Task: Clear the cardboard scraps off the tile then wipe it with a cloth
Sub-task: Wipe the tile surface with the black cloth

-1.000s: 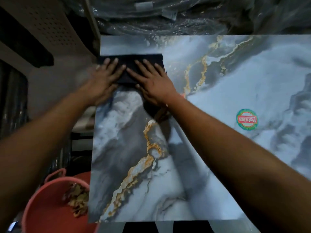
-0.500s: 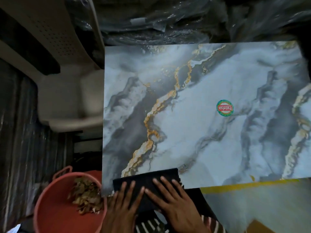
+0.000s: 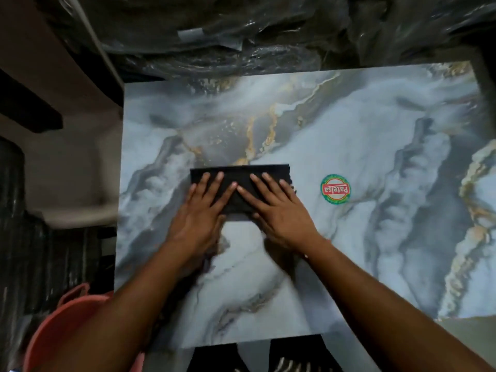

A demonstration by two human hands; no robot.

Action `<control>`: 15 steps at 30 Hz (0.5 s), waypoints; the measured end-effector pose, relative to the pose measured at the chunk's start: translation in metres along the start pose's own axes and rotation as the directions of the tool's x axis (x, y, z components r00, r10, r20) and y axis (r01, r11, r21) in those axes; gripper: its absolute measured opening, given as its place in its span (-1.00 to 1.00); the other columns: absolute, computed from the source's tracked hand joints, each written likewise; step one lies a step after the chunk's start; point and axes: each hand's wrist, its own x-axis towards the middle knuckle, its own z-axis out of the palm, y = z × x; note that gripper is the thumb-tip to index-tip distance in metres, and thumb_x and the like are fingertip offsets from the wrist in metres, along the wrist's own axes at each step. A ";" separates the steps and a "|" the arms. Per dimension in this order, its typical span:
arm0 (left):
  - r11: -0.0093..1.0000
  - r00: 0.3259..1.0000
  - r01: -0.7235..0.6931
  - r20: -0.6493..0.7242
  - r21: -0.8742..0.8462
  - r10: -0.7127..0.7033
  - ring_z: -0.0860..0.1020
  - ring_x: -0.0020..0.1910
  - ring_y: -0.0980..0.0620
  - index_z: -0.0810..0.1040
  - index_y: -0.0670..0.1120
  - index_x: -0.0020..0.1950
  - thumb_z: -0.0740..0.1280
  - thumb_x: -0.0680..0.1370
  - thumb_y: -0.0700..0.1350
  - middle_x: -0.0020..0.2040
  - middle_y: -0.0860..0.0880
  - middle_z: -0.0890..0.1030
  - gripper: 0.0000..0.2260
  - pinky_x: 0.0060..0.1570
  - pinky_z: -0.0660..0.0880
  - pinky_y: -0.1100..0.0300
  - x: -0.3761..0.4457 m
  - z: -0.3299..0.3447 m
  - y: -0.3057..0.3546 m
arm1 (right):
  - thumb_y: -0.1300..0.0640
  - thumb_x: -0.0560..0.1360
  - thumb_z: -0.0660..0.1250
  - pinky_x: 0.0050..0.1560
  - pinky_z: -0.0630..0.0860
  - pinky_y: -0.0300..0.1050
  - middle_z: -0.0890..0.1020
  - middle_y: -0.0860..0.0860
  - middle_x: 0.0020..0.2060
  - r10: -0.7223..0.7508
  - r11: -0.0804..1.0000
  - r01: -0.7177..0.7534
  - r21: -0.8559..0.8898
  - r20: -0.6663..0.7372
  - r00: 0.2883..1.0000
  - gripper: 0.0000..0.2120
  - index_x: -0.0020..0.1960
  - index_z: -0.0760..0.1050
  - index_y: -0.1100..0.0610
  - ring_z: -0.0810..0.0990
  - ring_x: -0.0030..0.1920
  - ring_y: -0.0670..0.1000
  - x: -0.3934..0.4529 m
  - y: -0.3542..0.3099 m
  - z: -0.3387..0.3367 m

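Note:
A large marble-patterned tile (image 3: 362,146) in grey, white and gold fills the middle of the view. A folded black cloth (image 3: 241,174) lies flat on it, left of centre. My left hand (image 3: 200,213) presses on the cloth's left half with straight, spread fingers. My right hand (image 3: 279,210) presses flat on the right half in the same way. A round red and green sticker (image 3: 336,189) sits on the tile just right of the cloth. No cardboard scraps show on the tile.
A pink tub (image 3: 57,328) stands at the lower left beside the tile, mostly hidden by my left arm. Dark plastic-wrapped bundles (image 3: 241,30) lie along the tile's far edge. A beige shelf (image 3: 67,167) stands at the left.
Both hands have slid the cloth from the tile's near edge away from me to its middle. A second ago the cloth was at the far left corner.

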 end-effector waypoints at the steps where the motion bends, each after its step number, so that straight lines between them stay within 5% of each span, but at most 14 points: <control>1: 1.000 1.000 -0.001 -0.012 -0.002 0.001 -0.09 0.67 -0.19 -0.04 0.12 0.68 0.01 0.59 0.10 0.70 -0.10 -0.02 -0.37 0.58 -0.01 -0.18 0.037 -0.011 -0.008 | -0.15 0.67 0.01 0.62 0.06 0.16 0.08 0.00 0.68 0.009 1.000 -0.009 -0.009 -0.010 1.000 -0.42 0.68 0.00 -0.20 0.04 0.67 0.10 0.030 0.020 -0.006; 8: 0.999 0.999 0.036 0.003 0.026 -0.036 -0.07 0.64 -0.34 -0.02 0.03 0.69 0.05 0.71 0.08 0.69 -0.18 -0.05 -0.44 0.55 0.01 -0.30 0.236 -0.093 -0.066 | -0.11 0.73 -0.02 0.62 -0.07 0.15 -0.03 0.03 0.69 0.006 1.000 -0.006 -0.002 0.009 1.000 -0.44 0.68 -0.09 -0.19 -0.08 0.68 0.12 0.210 0.125 -0.075; 15: 0.999 0.997 0.046 0.058 -0.021 -0.044 -0.13 0.65 -0.30 -0.05 0.03 0.70 -0.10 0.59 0.23 0.69 -0.17 -0.08 -0.32 0.60 -0.11 -0.23 0.257 -0.112 -0.074 | -0.15 0.73 -0.04 0.62 -0.10 0.20 -0.04 0.10 0.69 -0.056 0.998 0.056 -0.013 0.019 0.998 -0.45 0.69 -0.09 -0.17 -0.07 0.67 0.20 0.243 0.151 -0.084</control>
